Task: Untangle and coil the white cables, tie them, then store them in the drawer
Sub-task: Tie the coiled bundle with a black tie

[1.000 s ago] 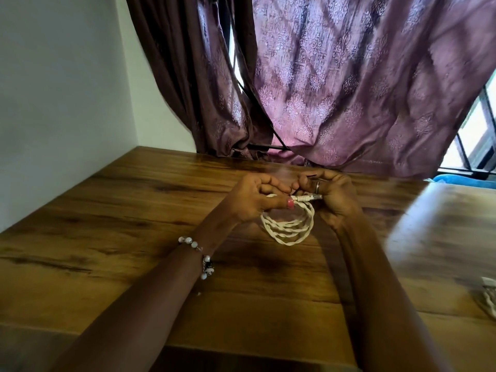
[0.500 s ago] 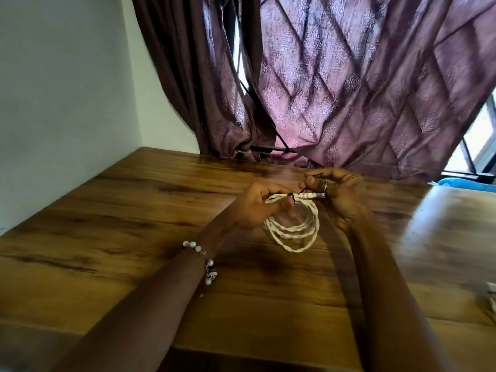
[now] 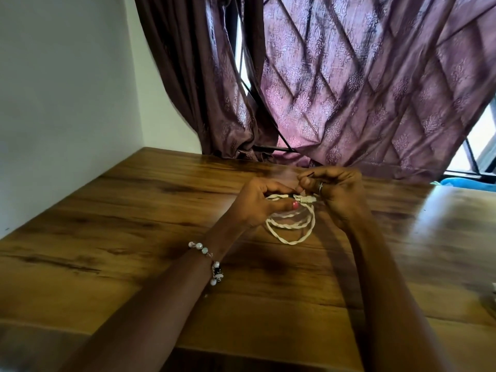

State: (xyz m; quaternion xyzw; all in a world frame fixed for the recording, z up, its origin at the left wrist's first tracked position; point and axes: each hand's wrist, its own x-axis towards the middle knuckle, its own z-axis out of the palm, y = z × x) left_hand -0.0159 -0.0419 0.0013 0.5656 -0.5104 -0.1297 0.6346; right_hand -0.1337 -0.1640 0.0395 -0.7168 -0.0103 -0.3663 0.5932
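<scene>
A coiled white twisted cable (image 3: 291, 228) hangs in several loops just above the wooden table (image 3: 134, 237), held at its top between both hands. My left hand (image 3: 257, 204) grips the top of the coil, thumb pressed over the strands beside the white connector (image 3: 304, 199). My right hand (image 3: 336, 194), a ring on one finger, pinches a thin dark tie at its fingertips just above the connector. The upper part of the coil is hidden inside my fingers.
A purple patterned curtain (image 3: 349, 89) hangs behind the table's far edge, with a white wall (image 3: 67, 89) along the left. A small white object (image 3: 493, 288) pokes in at the right edge of the table.
Both hands stay together over the coil. My left thumb has come back onto the strands by the connector, and my right fingers have shifted slightly with the tie. The camera tilted a little.
</scene>
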